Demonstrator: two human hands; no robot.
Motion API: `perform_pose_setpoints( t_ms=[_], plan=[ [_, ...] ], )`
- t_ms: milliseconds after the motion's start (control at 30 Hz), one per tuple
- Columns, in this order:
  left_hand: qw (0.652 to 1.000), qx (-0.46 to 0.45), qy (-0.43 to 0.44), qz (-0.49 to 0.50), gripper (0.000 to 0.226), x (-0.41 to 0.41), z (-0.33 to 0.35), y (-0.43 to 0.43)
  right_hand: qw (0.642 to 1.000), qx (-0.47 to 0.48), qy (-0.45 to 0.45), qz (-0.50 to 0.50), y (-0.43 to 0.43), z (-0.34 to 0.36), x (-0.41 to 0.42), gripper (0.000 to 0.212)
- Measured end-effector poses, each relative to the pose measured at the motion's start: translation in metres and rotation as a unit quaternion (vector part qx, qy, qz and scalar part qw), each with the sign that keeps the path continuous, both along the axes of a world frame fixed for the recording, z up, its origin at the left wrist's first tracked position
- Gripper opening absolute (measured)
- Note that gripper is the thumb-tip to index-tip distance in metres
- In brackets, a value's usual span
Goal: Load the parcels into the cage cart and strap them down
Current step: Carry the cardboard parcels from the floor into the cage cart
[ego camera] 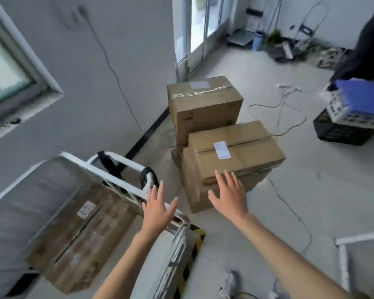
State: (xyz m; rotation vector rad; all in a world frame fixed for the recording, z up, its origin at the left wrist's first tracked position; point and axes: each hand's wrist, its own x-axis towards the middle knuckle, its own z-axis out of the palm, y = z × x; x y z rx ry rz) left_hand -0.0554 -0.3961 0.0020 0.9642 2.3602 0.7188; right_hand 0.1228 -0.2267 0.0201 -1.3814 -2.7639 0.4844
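Loading step: 1 loaded parcel [80, 234] in cage cart [84, 165], lower left. Our left hand [158, 209] and right hand [228, 195]: spread wide, empty, before centre top parcel [235, 147]. Next, we judge: grip its sides.

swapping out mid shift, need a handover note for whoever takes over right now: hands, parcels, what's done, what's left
Hands: left hand and right hand are both open and empty, reaching toward the floor stack.
Parcels: one brown cardboard parcel lies in the white-framed mesh cage cart. The white-labelled cardboard parcel tops the near stack, with the tall taped cardboard parcel behind it.
Done: one parcel loaded.
Left: load the floor parcels, then strap down. The black strap hangs on the cart rail, seemingly unused.
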Motion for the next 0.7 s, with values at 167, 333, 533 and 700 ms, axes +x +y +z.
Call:
perform_pose_setpoints(
  t_ms=[167,333,533,700],
  plan=[
    [0.999,0.001,-0.002,-0.047,0.081,0.058,0.006,0.100,0.996,-0.015,0.035,-0.083,0.072,0.008,0.087,0.075],
    [0.998,-0.002,-0.008,-0.056,0.081,0.098,0.003,0.169,0.991,-0.025,0.049,-0.121,0.139,0.001,0.124,0.074],
    [0.997,-0.037,-0.005,-0.067,0.081,0.097,-0.023,0.240,0.990,-0.059,0.049,-0.122,0.209,-0.022,0.114,0.074],
    [0.996,-0.081,-0.031,-0.021,0.076,0.065,-0.075,0.307,0.990,-0.090,0.001,-0.112,0.280,-0.067,0.094,0.077]
  ],
)
